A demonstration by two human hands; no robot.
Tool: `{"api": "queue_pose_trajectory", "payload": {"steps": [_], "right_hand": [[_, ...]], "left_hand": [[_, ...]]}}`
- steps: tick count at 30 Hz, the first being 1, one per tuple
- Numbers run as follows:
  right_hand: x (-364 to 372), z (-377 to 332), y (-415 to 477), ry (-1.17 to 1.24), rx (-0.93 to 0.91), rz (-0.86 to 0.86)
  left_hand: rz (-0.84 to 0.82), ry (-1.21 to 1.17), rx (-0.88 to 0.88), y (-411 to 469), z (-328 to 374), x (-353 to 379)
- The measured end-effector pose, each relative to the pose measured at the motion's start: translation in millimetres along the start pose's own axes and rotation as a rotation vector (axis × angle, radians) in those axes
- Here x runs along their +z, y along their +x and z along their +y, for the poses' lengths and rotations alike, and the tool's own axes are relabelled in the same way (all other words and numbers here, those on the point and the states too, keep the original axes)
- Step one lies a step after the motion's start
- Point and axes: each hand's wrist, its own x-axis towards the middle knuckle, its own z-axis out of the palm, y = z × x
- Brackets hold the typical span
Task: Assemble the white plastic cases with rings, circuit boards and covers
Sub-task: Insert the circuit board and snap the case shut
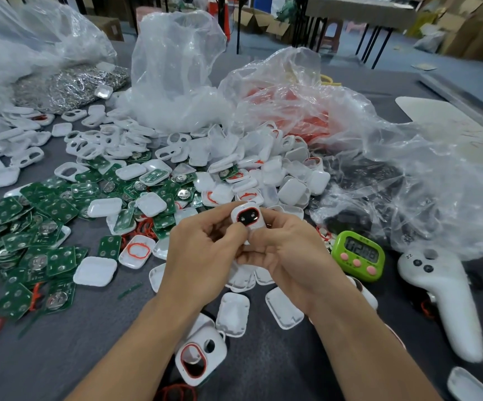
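- Nearest us lies a ringed case (198,360), below-left of the green timer (358,255).
- Left of that timer, our left hand (202,256) and right hand (289,256) pinch one white case (247,218).

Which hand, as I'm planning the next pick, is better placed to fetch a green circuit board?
Probably left. The green circuit boards lie left of the left hand; the right hand, also holding the white case, would have to cross over.
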Motion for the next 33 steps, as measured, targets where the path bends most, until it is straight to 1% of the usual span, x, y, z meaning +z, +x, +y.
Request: {"api": "queue_pose_trajectory", "payload": {"steps": [3,5,10,14,17,20,22,24,27,28,29,32,33], "right_hand": [[0,0,0,-0.034,-0.007,0.049],[0,-1,-1,-0.058,0.001,0.053],[2,-4,-4,-0.055,0.036,0.021],[2,-5,-3,-0.033,0.05,0.041],[0,-5,-3,0.001,0.034,0.091],[4,-3,-3,-0.045,-0.012,0.174],[6,-5,-2,-0.125,-0.051,0.257],[2,-12,-5,-0.238,-0.102,0.342],[-15,-30,-25,-0.324,-0.16,0.392],[-23,-34,-35,-0.386,-0.174,0.405],[-32,-36,-47,-0.49,-0.187,0.43],[-51,-31,-80,-0.905,-0.219,0.566],[-54,-29,-89,-1.001,-0.215,0.585]], "left_hand": [[-0.033,-0.013,0.005,-1,1,1],[-0.036,-0.008,-0.004,-1,1,1],[0.001,-0.03,-0.019,0,-1,0],[0.013,-0.061,-0.013,0,-1,1],[-0.028,-0.082,0.022,1,-1,-2],[-0.066,-0.094,0.072,-1,-1,-3],[-0.055,-0.029,0.098,-4,-1,-2],[-0.007,0.107,0.117,-5,-3,-2],[0.067,0.222,0.09,-8,-4,-3],[0.082,0.255,0.083,-10,-4,-4],[0.094,0.292,0.081,-10,-2,-4],[0.117,0.403,0.11,-13,2,-5],[0.117,0.437,0.126,-14,4,-4]]}}
